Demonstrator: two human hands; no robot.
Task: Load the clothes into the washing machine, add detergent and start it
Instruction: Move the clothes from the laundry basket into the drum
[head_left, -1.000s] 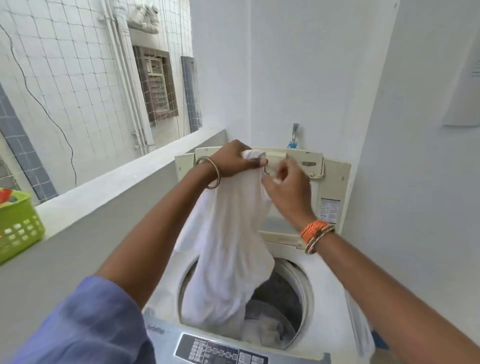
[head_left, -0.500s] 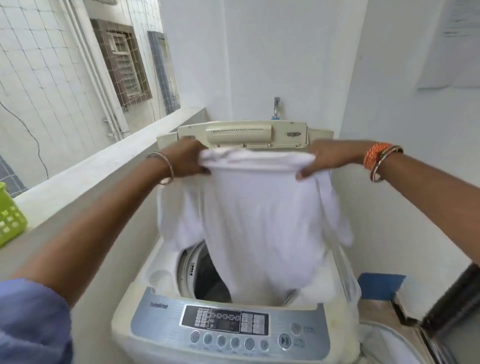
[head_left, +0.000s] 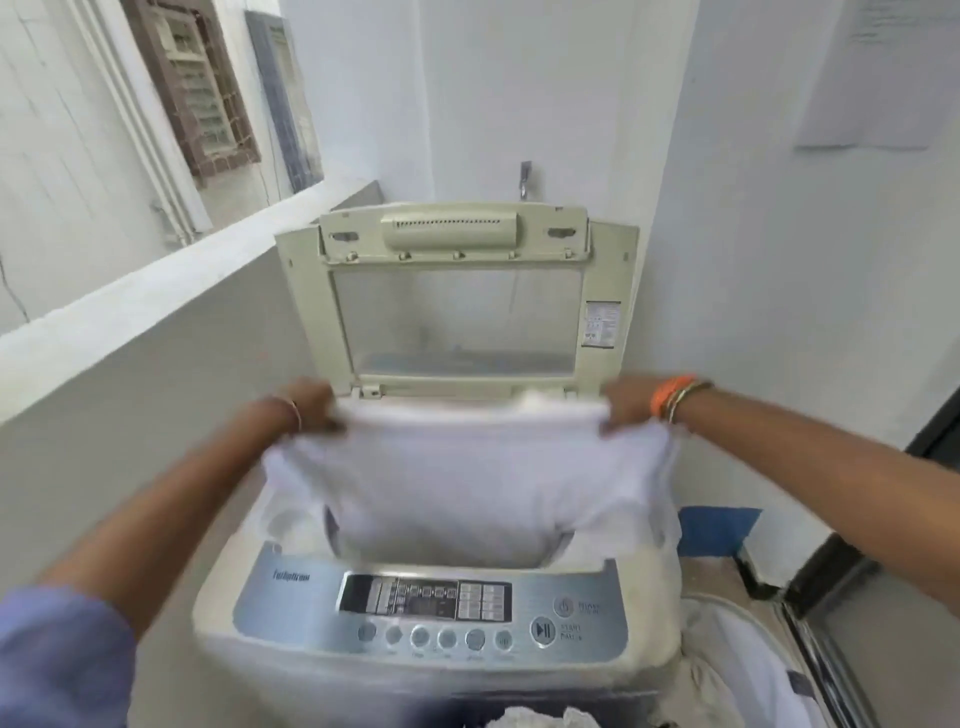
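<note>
White garment between both hands, over washing machine

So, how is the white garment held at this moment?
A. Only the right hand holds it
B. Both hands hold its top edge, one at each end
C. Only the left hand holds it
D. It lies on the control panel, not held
B: the left hand and the right hand each grip an end of the white garment, spread over the open washing machine.

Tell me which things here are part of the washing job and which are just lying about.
Part of the job: white garment, held by left hand and right hand; washing machine; open lid.
Lying about: wall tap; window; paper on wall.
</note>
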